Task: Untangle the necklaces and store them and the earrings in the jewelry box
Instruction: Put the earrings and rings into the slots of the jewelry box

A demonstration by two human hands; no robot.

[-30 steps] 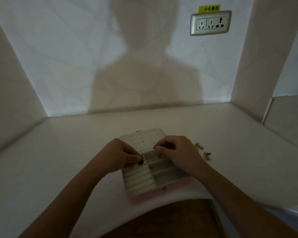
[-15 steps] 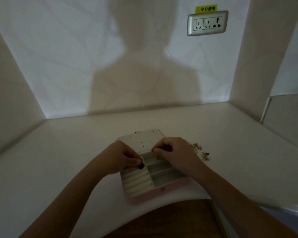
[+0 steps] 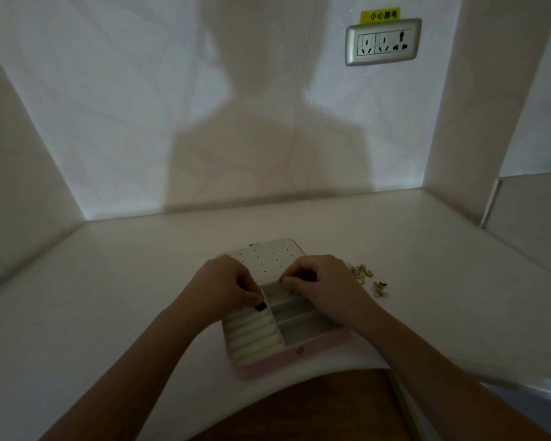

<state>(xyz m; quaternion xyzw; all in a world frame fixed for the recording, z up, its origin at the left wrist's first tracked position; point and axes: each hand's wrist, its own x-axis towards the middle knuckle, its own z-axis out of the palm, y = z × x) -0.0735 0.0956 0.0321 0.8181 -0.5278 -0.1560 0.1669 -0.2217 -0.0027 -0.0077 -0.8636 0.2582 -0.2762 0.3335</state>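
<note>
Two small clusters of gold pieces point(image 3: 361, 272) lie on the counter point(image 3: 140, 297) just right of the open box point(image 3: 268, 364), not yet stored. Head view: the left hand point(image 3: 223, 288) pinches a dark piece point(image 3: 260, 307) over the ring rolls. The right hand point(image 3: 323, 289) curls at the rear compartment, but it is too dim to tell whether it holds anything. The lid point(image 3: 268, 254) looks bare, so most of the job seems left.

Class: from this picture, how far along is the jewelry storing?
Done: the jewelry box lies open. In hand: the left hand pinches a small dark piece over the ring rolls; the right hand curls over the top compartment. Left: gold pieces beside the box.
</note>
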